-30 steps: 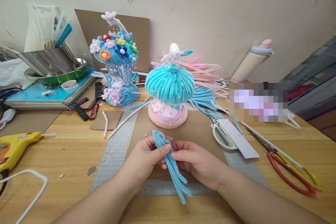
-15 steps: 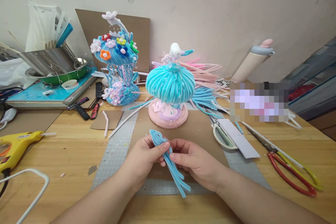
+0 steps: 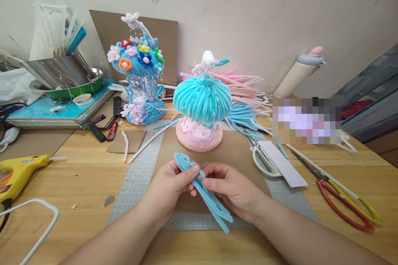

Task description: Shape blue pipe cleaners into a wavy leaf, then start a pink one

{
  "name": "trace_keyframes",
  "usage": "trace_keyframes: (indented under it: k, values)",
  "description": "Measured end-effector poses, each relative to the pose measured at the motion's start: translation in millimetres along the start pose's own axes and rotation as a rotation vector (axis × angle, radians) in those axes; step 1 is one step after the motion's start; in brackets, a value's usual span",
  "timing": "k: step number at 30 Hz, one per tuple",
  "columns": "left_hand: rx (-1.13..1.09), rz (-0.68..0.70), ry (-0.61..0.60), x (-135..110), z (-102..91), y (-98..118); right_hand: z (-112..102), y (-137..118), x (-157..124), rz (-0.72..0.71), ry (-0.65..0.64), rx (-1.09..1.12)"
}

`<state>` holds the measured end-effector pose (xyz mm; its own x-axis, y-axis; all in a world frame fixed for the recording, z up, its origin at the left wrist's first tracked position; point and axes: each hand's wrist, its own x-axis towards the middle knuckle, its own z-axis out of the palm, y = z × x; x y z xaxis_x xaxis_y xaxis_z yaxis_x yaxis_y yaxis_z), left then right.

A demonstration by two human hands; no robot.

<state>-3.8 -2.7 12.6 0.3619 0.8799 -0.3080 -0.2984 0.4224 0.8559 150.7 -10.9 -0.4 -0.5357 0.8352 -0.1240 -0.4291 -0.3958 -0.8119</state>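
In the lower middle of the frame, two hands work on a bunch of blue fuzzy sticks (image 3: 207,195). The left hand (image 3: 172,184) pinches the bunch between thumb and fingers, just under its looped top. The right hand (image 3: 231,188) has its thumb and first finger pressed together on one strand at the bunch's right side; its other fingers curl under, and what they touch I cannot tell.

To do this bending well, it seems best to hold the left pinch firm and turn the strand gently, so the loops stay neat and the fuzz does not get squashed. The sticks look soft like fur, yet they hold their bends, so there is probably wire inside. Their loose ends point to the lower right.

Under the hands lies flat brown cardboard (image 3: 245,151), on a grey mat (image 3: 132,192) with little squares. Farther up, in the middle, a round pink base (image 3: 200,147) with ridges sits under a puffy blue dome (image 3: 202,99), ribbed like a pumpkin. Behind it, upper left, stands a blue fuzzy mushroom shape (image 3: 137,65) with bright, round-petaled flowers.
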Motion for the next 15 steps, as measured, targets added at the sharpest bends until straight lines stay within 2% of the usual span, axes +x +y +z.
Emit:
trace_keyframes:
  k: [2, 7, 12, 15]
  values:
    - [-0.004, -0.003, -0.005, -0.2, 0.2, 0.2, -0.3, 0.2, 0.0, 0.013, -0.002, -0.015]
    - [-0.022, -0.038, -0.030, -0.4, 1.4, 0.4, -1.5, 3.0, 0.6, -0.057, 0.011, 0.017]
    - [-0.036, -0.024, -0.026, -0.6, 0.8, -0.8, -1.6, 3.4, 0.8, -0.002, -0.009, -0.004]
    - [-0.035, -0.049, -0.041, -0.3, 1.0, -1.6, -3.3, 6.3, 1.8, -0.065, 0.019, 0.015]
